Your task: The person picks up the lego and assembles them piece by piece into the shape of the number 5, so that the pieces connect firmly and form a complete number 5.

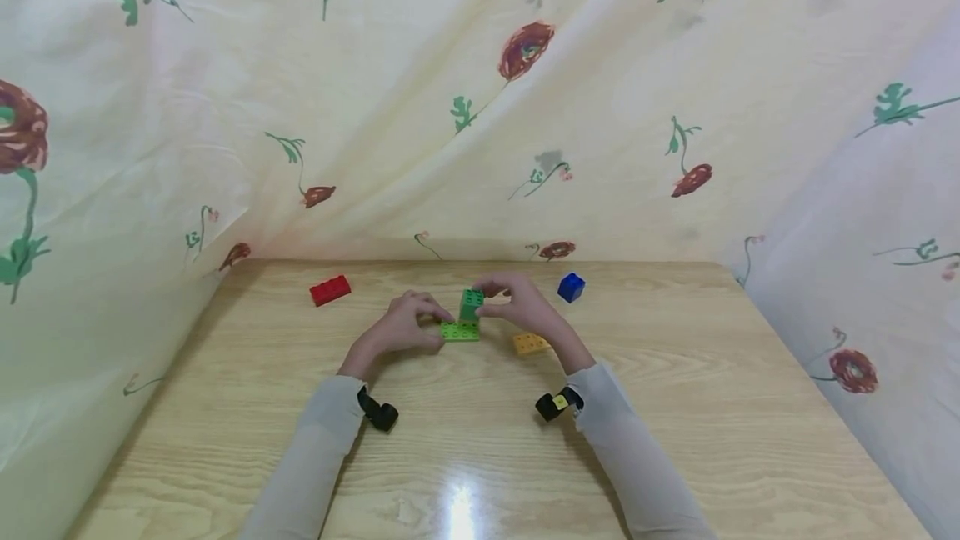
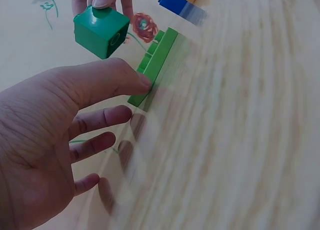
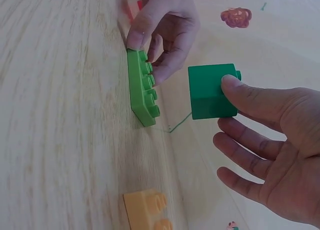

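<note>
A flat light green building brick (image 1: 461,332) with studs on top lies on the table. My left hand (image 1: 408,325) pinches its left end between thumb and fingers, as the left wrist view also shows. In my right hand (image 1: 521,305) is a taller dark green brick (image 3: 212,92), pinched between thumb and index finger while the other fingers stay loose. That dark green brick is held above the light green one, and in the right wrist view a gap shows between them.
A red brick (image 1: 331,290) lies at the back left of the wooden table (image 1: 465,432). Toward the back right sits a blue brick (image 1: 572,287). A flat orange brick (image 1: 529,343) lies partly behind the right wrist. Floral cloth (image 1: 420,107) hangs around the table's back and sides.
</note>
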`<action>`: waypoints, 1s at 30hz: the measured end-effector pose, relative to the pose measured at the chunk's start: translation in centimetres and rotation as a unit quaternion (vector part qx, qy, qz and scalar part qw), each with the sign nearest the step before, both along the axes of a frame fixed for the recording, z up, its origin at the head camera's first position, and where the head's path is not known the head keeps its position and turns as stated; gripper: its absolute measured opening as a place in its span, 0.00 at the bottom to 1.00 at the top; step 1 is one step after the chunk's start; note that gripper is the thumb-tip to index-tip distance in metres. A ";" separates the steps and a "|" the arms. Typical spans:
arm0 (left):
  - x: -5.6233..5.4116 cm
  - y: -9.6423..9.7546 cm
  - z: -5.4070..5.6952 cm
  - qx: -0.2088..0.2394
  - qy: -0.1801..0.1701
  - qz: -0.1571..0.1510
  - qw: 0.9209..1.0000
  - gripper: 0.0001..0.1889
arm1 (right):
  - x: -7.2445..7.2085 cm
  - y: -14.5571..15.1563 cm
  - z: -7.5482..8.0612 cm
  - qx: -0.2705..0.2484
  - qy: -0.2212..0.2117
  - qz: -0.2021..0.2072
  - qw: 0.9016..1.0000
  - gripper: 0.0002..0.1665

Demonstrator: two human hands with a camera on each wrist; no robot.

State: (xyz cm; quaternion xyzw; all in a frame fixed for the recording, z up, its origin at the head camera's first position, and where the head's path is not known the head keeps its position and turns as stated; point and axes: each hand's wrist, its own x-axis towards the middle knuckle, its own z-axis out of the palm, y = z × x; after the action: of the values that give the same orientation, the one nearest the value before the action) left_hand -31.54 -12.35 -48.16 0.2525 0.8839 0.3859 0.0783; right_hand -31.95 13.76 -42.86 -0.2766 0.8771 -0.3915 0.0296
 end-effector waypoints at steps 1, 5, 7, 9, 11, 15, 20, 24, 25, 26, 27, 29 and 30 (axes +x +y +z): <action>0.0 0.0 0.0 0.000 -0.001 -0.001 1.000 0.18 | 0.0 0.0 0.0 -0.001 0.000 -0.001 1.000 0.21; 0.1 0.1 0.1 0.001 0.001 -0.001 1.000 0.17 | 0.1 0.2 0.0 -0.006 -0.003 -0.001 1.000 0.21; 0.1 0.2 0.1 0.000 0.006 -0.002 1.000 0.17 | 0.1 0.2 0.0 -0.005 -0.001 0.005 1.000 0.21; 0.1 0.2 0.1 0.000 0.012 -0.002 1.000 0.18 | 0.1 0.2 0.0 -0.003 0.002 0.012 1.000 0.21; 0.1 0.2 0.0 -0.001 0.018 -0.003 1.000 0.18 | 0.1 0.3 0.0 0.000 0.004 0.018 1.000 0.21; 0.0 0.2 -0.1 0.000 0.020 -0.003 1.000 0.18 | 0.2 0.2 -0.1 0.004 0.005 0.019 1.000 0.20; 0.1 0.1 -0.1 -0.001 0.021 -0.002 1.000 0.17 | 0.3 0.0 -0.2 0.007 0.006 0.020 1.000 0.19; 0.1 0.1 -0.1 -0.003 0.024 -0.003 1.000 0.18 | 0.2 0.0 -0.5 0.009 0.010 0.021 1.000 0.19; 0.1 0.1 -0.1 -0.003 0.024 -0.004 1.000 0.18 | 0.2 0.0 -0.5 0.010 0.012 0.022 1.000 0.19; 0.1 0.1 -0.1 -0.004 0.025 -0.004 1.000 0.18 | 0.1 0.0 -0.6 0.013 0.014 0.022 1.000 0.19; 0.1 0.1 -0.1 -0.004 0.024 -0.004 1.000 0.18 | 0.1 0.0 -0.7 0.017 0.016 0.022 0.999 0.19; 0.1 0.1 -0.1 -0.003 0.024 -0.004 1.000 0.18 | 0.1 0.0 -0.7 0.023 0.016 0.021 0.999 0.19; 0.1 0.2 -0.1 -0.003 0.025 -0.004 1.000 0.18 | 0.2 0.0 -0.7 0.024 0.014 0.020 0.999 0.19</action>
State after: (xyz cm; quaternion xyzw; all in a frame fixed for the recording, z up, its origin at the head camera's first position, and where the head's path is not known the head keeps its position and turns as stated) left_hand -31.44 -12.18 -48.27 0.2648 0.8858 0.3766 0.0587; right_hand -31.79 13.73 -43.57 -0.2988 0.8810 -0.3654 0.0318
